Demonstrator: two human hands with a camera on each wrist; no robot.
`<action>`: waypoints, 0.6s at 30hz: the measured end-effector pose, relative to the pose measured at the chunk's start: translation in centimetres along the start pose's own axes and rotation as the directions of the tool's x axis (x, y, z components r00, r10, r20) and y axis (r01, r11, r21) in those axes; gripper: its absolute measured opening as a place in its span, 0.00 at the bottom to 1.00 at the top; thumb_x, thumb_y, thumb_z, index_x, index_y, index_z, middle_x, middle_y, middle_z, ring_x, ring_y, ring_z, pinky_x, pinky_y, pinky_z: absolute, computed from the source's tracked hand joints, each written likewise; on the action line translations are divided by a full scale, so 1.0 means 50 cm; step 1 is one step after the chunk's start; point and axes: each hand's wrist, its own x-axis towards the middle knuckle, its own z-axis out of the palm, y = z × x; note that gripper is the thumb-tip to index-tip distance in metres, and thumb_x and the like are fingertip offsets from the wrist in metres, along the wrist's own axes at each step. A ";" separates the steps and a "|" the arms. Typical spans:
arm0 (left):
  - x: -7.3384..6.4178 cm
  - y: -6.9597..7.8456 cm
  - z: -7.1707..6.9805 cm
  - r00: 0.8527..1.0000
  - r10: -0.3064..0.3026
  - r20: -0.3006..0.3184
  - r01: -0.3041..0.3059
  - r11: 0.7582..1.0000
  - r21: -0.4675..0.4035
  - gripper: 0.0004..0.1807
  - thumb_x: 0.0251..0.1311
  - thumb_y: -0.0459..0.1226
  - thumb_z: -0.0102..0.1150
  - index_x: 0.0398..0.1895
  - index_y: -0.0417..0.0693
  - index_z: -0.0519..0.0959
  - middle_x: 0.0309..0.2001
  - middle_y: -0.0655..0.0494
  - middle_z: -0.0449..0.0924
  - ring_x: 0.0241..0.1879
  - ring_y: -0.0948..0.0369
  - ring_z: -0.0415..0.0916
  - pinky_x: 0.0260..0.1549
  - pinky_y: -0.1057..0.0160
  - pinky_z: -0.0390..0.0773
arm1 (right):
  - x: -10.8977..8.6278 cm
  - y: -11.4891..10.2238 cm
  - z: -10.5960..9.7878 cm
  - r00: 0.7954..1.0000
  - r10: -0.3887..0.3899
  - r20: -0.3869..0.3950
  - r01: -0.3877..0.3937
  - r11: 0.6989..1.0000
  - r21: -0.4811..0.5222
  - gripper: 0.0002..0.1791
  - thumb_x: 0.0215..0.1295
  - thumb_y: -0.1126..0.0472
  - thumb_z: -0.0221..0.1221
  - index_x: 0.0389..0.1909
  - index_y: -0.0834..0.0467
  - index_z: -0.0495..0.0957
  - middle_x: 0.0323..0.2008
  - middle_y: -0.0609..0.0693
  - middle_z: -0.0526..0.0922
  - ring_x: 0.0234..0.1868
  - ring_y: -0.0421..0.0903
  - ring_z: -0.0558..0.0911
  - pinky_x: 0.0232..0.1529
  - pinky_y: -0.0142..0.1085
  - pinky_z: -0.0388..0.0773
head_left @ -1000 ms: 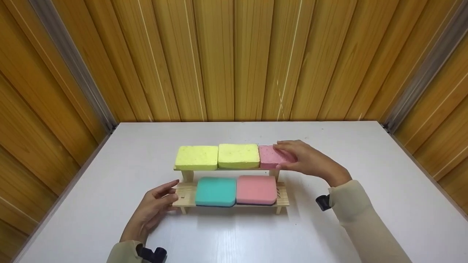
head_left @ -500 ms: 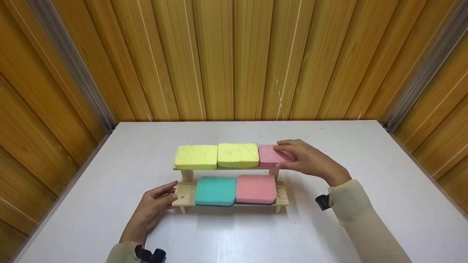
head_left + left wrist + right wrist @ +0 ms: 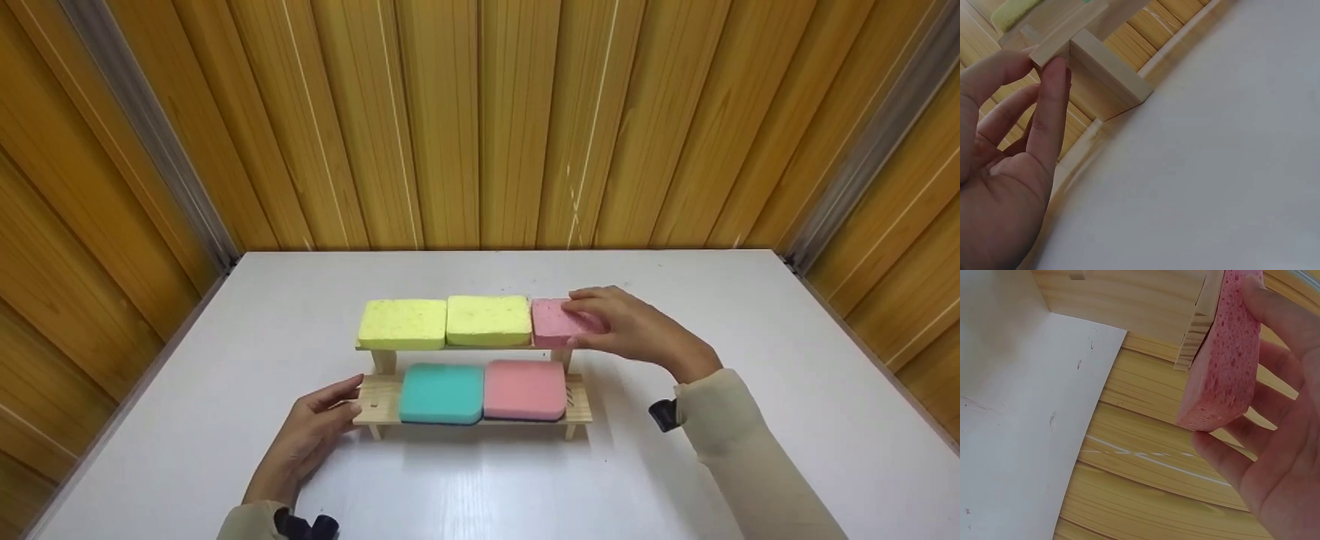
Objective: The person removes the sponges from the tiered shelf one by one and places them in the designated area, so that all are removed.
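A two-tier wooden rack (image 3: 381,399) stands on the white table. My left hand (image 3: 311,427) pinches the left end of its lower board; in the left wrist view, the thumb and index finger (image 3: 1050,121) meet at the board's corner. At the upper tier's right end, my right hand (image 3: 637,326) holds a pink porous sponge (image 3: 551,322) between thumb and fingers. The right wrist view has that sponge (image 3: 1227,365) lying against the upper board and jutting past its end. Two yellow sponges, one at the left (image 3: 403,324) and one in the middle (image 3: 489,320), share that tier.
On the lower tier lie a teal sponge (image 3: 442,394) and a salmon-pink sponge (image 3: 525,390), side by side with dark undersides. Bare board shows left of the teal one. Wood-patterned panels (image 3: 480,127) enclose the back and sides of the white table (image 3: 465,487).
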 end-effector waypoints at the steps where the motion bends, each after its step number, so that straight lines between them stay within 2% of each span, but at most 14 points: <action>1: 0.001 -0.001 0.000 1.000 -0.002 0.000 0.002 1.000 -0.003 0.31 0.56 0.26 0.59 0.65 0.34 0.67 0.50 0.48 0.70 0.47 0.58 0.76 0.46 0.64 0.81 | -0.001 0.000 0.000 1.000 0.002 0.001 -0.002 1.000 0.000 0.31 0.60 0.48 0.64 0.62 0.58 0.73 0.65 0.57 0.70 0.67 0.58 0.67 0.65 0.57 0.64; 5: 0.002 -0.006 0.002 1.000 -0.013 -0.010 0.013 1.000 0.004 0.31 0.56 0.27 0.60 0.65 0.36 0.68 0.50 0.49 0.70 0.46 0.58 0.76 0.43 0.65 0.80 | -0.005 0.002 0.000 1.000 -0.002 0.003 0.003 1.000 -0.007 0.31 0.60 0.49 0.64 0.62 0.58 0.73 0.65 0.58 0.70 0.67 0.59 0.66 0.65 0.58 0.64; 12: 0.003 -0.004 0.004 1.000 -0.004 -0.025 0.005 0.999 0.040 0.32 0.57 0.27 0.59 0.67 0.35 0.66 0.52 0.48 0.70 0.50 0.58 0.75 0.47 0.63 0.80 | -0.009 0.007 -0.005 0.997 -0.067 -0.025 0.066 0.998 -0.024 0.30 0.61 0.51 0.64 0.62 0.60 0.74 0.64 0.61 0.71 0.65 0.61 0.68 0.64 0.58 0.65; 18: 0.003 -0.003 0.002 0.999 -0.007 -0.035 0.008 1.000 0.027 0.32 0.56 0.27 0.59 0.66 0.36 0.67 0.53 0.48 0.70 0.50 0.57 0.75 0.48 0.62 0.80 | -0.011 0.010 -0.009 0.998 -0.060 -0.030 0.059 0.998 -0.033 0.29 0.61 0.52 0.63 0.63 0.57 0.73 0.64 0.59 0.71 0.66 0.60 0.68 0.64 0.58 0.65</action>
